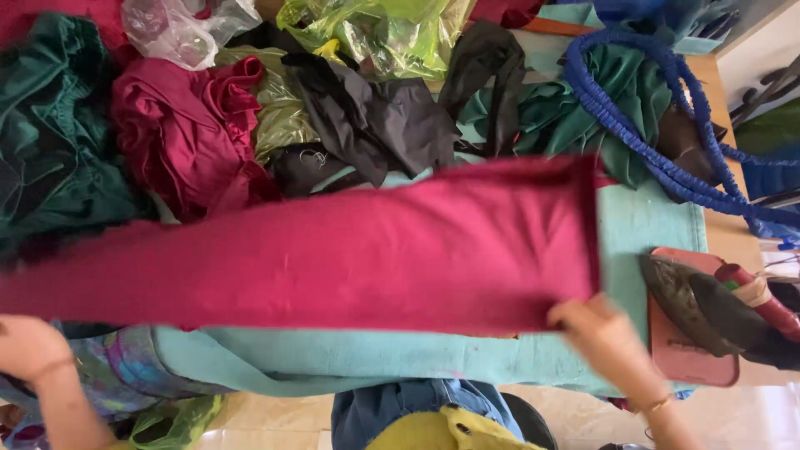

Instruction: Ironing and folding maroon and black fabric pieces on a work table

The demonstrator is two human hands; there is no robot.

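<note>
Magenta fabric strip, long and folded flat, stretched across the teal table cover; motion-blurred, weave not resolvable. Its left end runs out of frame, so full length unknown. Right hand pinches the strip's lower right corner, fingers closed on the cloth. Left hand sits at the lower left edge, partly cut off, just below the strip; grip cannot be told. Strip colour uniform, edges straight, right end squared. Behind it: crumpled maroon cloth, black cloth, blue braided cord. Old iron at right.
</note>
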